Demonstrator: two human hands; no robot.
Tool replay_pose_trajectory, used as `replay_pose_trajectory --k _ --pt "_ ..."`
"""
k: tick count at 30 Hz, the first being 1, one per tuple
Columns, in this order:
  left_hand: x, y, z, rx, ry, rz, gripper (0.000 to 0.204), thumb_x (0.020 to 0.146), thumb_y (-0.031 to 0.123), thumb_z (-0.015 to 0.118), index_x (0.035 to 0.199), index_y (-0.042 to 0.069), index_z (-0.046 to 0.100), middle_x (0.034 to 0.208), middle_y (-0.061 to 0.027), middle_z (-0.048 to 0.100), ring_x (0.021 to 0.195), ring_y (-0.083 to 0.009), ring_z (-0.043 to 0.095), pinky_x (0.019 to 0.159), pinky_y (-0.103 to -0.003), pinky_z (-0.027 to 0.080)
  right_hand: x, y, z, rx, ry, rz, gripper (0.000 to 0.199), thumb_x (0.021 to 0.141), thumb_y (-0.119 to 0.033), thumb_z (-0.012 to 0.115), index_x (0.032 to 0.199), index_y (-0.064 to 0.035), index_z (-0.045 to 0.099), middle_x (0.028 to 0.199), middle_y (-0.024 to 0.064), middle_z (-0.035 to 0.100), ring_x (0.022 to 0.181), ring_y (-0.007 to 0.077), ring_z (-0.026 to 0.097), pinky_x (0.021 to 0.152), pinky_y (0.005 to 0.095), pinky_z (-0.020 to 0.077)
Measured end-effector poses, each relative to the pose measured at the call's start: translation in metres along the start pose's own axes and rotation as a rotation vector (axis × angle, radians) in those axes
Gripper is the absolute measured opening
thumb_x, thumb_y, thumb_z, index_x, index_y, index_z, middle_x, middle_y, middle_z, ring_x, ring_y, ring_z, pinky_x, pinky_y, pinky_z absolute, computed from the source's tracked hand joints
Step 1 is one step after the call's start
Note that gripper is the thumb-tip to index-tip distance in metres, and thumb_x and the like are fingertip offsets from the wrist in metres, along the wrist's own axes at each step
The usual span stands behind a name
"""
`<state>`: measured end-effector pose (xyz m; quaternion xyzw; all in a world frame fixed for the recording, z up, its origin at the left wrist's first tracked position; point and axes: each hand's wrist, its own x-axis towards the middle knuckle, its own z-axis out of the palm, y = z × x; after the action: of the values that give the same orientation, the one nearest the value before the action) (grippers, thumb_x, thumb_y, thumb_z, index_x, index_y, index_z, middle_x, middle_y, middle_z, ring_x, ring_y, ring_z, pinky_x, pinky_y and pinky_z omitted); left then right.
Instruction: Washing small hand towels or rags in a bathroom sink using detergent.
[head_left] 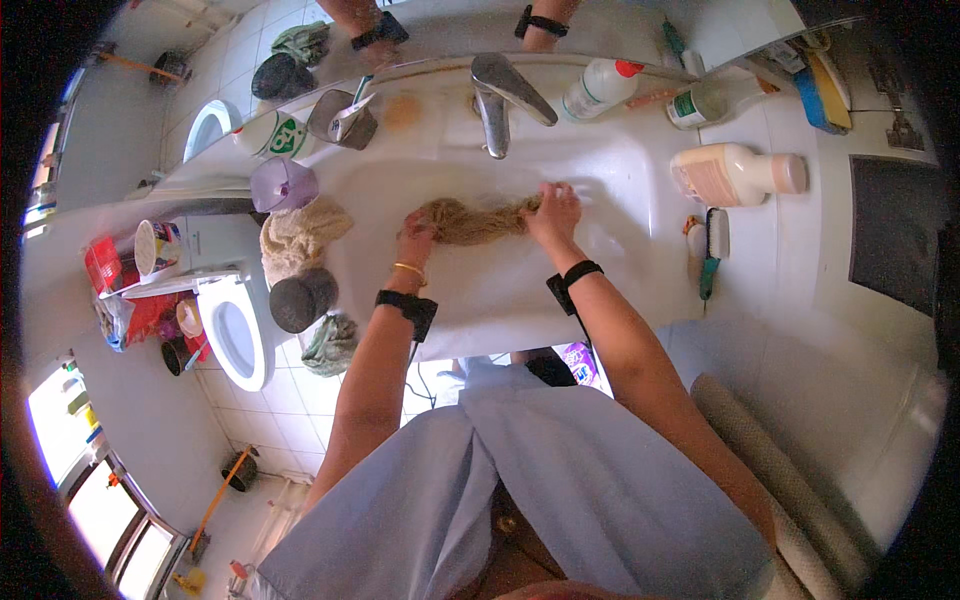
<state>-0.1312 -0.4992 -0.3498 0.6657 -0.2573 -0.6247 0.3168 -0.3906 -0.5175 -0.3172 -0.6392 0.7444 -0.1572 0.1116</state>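
A wet-looking tan cloth [468, 222], bunched into a loose twist, stretches between my two hands over the white washbasin [500, 290]. Its left end is gripped by my left hand [416, 238], which wears a gold bangle at the wrist. My right hand [554, 214] closes around the other end, fingertips curled over it. Both forearms carry black wrist straps. Just beyond the cloth, the chrome faucet [494, 120] rises from the back ledge, its lever pointing to the right. Parts of the fingers are hidden by the cloth.
On the left rim sit a purple cup [284, 184], a beige towel [300, 240] and a dark grey round item [302, 300]. White bottle [598, 90] and glass bottle [700, 104] stand behind. A cream bottle [735, 175] and green-handled brush [713, 250] lie right. A toilet [240, 330] is left.
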Motion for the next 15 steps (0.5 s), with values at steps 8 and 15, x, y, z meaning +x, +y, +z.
replay_pose_trajectory --k 8,15 --pt "-0.009 -0.012 0.004 -0.544 -0.102 -0.346 0.049 0.091 0.04 0.047 0.135 0.022 0.035 0.131 -0.0059 0.047 0.113 -0.0267 0.047 0.093 -0.05 0.039 -0.027 -0.089 0.037 0.652 -0.445 -0.179 0.024 0.077 -0.017 0.065 0.098 -0.0039 0.061 0.097 0.021 0.062 0.09 0.0373 0.059 0.079 0.0432 0.0461" --pt "-0.008 0.003 0.029 -0.89 -0.407 -0.205 0.042 0.095 0.04 0.039 0.126 0.013 0.046 0.124 -0.0083 0.053 0.112 -0.024 0.051 0.09 -0.041 0.045 -0.029 -0.122 -0.015 0.721 -0.373 -0.398 0.03 0.082 -0.03 0.064 0.098 -0.0055 0.06 0.091 0.0152 0.062 0.081 0.0337 0.06 0.071 0.0408 0.0489"
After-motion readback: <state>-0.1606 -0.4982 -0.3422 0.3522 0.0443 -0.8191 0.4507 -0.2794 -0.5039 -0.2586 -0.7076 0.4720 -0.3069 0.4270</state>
